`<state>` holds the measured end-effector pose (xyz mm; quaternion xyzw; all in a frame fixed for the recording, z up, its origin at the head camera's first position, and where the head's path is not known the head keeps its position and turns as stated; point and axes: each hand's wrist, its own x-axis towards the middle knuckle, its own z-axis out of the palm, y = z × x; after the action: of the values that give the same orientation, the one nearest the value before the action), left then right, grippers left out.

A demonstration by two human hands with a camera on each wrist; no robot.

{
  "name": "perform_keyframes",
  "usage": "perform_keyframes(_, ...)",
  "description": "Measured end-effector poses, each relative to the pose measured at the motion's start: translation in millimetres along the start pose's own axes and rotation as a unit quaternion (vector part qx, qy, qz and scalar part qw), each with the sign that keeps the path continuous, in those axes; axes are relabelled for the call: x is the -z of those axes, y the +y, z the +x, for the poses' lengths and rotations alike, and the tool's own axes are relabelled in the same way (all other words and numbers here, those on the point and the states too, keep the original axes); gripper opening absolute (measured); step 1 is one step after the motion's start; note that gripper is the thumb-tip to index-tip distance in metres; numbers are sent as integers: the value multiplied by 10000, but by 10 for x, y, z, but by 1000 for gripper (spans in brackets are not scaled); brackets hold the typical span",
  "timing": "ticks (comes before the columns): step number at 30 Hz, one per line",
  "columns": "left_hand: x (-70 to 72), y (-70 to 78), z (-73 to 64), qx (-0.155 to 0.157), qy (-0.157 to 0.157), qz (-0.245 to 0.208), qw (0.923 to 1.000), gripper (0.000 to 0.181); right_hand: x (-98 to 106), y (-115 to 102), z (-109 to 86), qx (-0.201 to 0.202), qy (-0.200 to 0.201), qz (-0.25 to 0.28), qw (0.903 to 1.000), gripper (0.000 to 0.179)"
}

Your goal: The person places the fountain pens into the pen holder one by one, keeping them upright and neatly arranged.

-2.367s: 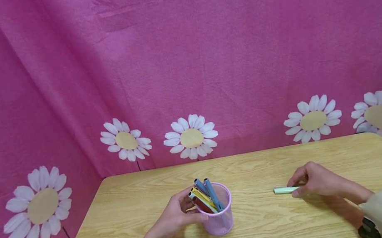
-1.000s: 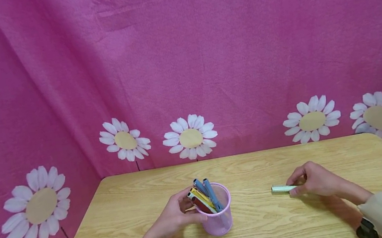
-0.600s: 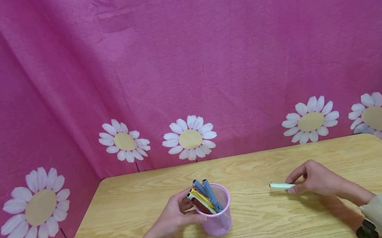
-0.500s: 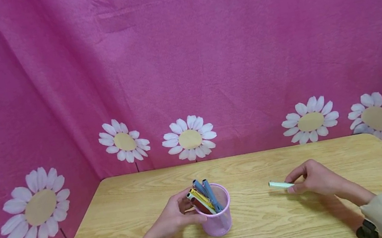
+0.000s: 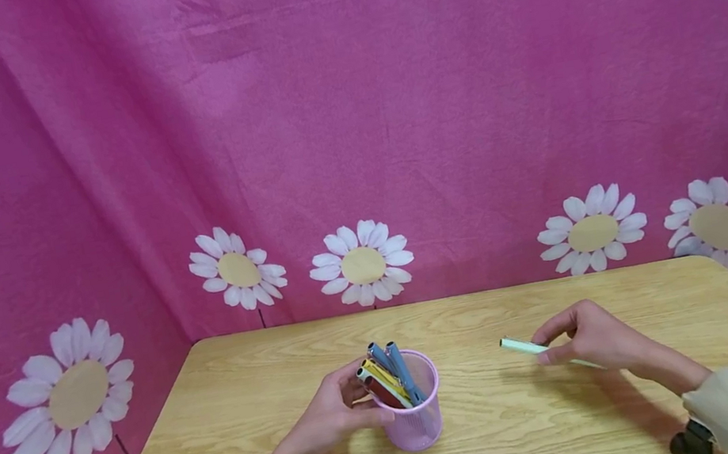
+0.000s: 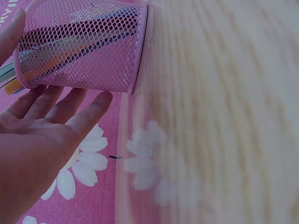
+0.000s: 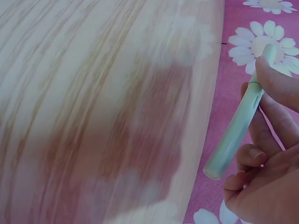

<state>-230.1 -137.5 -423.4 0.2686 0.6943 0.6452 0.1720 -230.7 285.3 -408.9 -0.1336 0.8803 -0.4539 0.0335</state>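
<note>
A lilac mesh pen cup (image 5: 415, 429) stands upright on the table. Several pens lean in it: two blue pens (image 5: 404, 373), yellow ones (image 5: 383, 374), a dark red one (image 5: 380, 393) and a pale one. My left hand (image 5: 324, 418) holds the cup near its rim, thumb on the near side; in the left wrist view the fingers lie along the mesh wall. To the right, my right hand (image 5: 596, 341) pinches a mint-green pen (image 5: 517, 347) between thumb and fingers. That pen (image 7: 233, 133) is tilted and raised above the tabletop, its far end pointing towards the cup's side.
The wooden table (image 5: 495, 446) has a rounded far right corner. A magenta cloth (image 5: 448, 124) printed with daisies hangs behind it and along the left side. Both wrists wear dark straps (image 5: 692, 439) beside pale sleeves.
My right hand has lifted the mint-green pen off the table, its left end rising and shifting left. The left hand and the cup have stayed in place.
</note>
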Motion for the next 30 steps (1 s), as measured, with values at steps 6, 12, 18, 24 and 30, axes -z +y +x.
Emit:
perform_keyframes(6, -1, -2, 1, 89, 51, -36, 9999, 78, -17, -80, -22, -20, 114, 58, 9999, 24)
perform_keyframes(12, -2, -14, 0, 7, 43, -45, 10000, 77, -22, -112, -32, 0, 155, 17, 9999, 25)
perform_keyframes(18, 2, -19, -3, -33, 5, -60, 10000, 76, -37, -126, -24, 9, 143, 45, 9999, 24)
perform_keyframes(24, 7, -14, 0, -40, -30, -8, 10000, 75, -60, -160, -46, -20, 90, 91, 9999, 24)
perform_keyframes(30, 3, -10, 8, -47, -5, 40, 10000, 75, -72, -226, -49, 170, 11, 127, 9998, 23)
